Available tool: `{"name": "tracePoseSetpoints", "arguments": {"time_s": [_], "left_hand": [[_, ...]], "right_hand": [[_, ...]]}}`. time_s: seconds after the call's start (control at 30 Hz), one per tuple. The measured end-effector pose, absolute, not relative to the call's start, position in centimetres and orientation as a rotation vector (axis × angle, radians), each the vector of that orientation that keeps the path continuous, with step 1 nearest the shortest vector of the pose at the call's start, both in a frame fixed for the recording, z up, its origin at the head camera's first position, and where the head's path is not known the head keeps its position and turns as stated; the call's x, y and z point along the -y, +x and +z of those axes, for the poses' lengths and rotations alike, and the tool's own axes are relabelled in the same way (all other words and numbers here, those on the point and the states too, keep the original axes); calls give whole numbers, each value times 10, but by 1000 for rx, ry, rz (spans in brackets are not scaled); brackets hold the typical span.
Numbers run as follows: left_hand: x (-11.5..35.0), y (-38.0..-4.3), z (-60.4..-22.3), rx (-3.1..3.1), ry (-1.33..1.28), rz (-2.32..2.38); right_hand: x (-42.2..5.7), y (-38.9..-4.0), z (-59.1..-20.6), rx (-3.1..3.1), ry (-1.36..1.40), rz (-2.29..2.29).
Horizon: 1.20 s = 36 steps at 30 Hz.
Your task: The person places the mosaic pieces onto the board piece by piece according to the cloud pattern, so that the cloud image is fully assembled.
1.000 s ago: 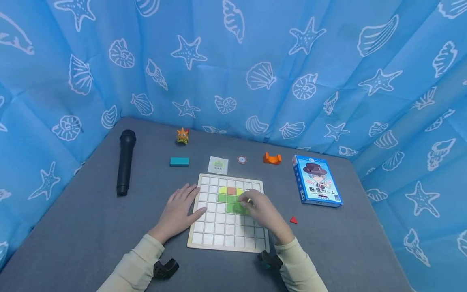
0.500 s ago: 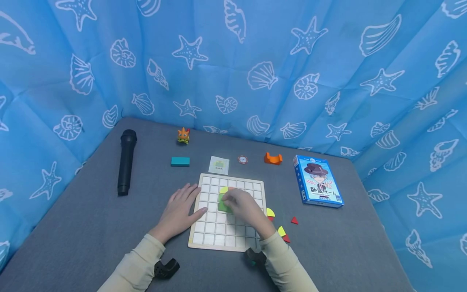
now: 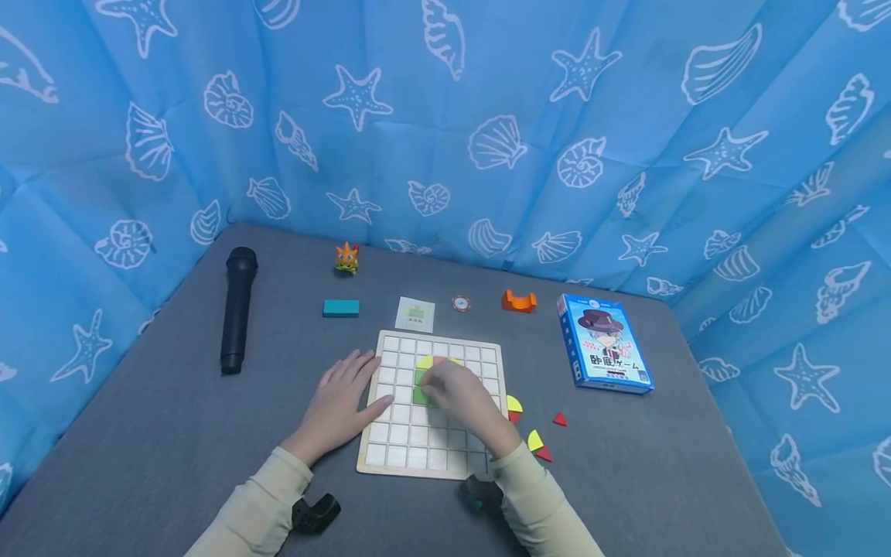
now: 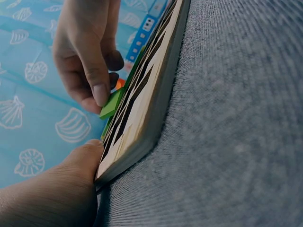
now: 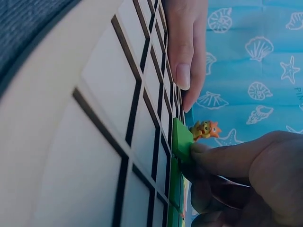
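A square wooden grid board (image 3: 398, 469) lies on the grey cloth. My left hand (image 3: 343, 398) rests along its left edge, fingers extended and thumb over the rim. Between thumb and fingers, my right hand (image 3: 455, 394) pinches a green square tile (image 5: 182, 138). That tile is tilted in the right wrist view, right at the grid's surface. Other green tiles (image 5: 175, 187) lie in nearby cells. A yellow piece (image 3: 424, 361) shows above them; the right hand covers much of this group in the head view.
Right of the board lie yellow quarter-round pieces (image 3: 534, 440) and red triangles (image 3: 560, 418). Behind it stand a picture card (image 3: 415, 315), teal block (image 3: 341, 308), round chip (image 3: 461, 303), orange block (image 3: 519, 301) and small figure (image 3: 346, 258). A microphone (image 3: 239, 309) and game box (image 3: 604, 344) flank them.
My right hand has moved left across the board, from the right part of the green group to its left part, uncovering loose yellow and red pieces. The left hand stays in place.
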<state>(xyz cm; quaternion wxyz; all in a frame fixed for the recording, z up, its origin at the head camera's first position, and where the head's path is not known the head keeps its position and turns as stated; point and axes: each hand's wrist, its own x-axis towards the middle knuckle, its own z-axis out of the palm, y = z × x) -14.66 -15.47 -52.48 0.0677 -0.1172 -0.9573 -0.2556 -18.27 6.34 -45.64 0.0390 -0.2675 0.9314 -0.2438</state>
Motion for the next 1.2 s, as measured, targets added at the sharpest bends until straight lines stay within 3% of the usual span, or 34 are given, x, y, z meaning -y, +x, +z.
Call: {"name": "tracePoseSetpoints", "arguments": {"time_s": [0.73, 0.9, 1.2], "left_hand": [[156, -147, -525, 2880, -356, -769], [156, -147, -524, 2879, -363, -770], [156, -147, -525, 2883, -363, -752]], "right_hand": [[-67, -178, -457, -2941, -829, -618], [-88, -175, -447, -2978, -783, -697], [-152, -171, -433, -3010, -432, -694]]}}
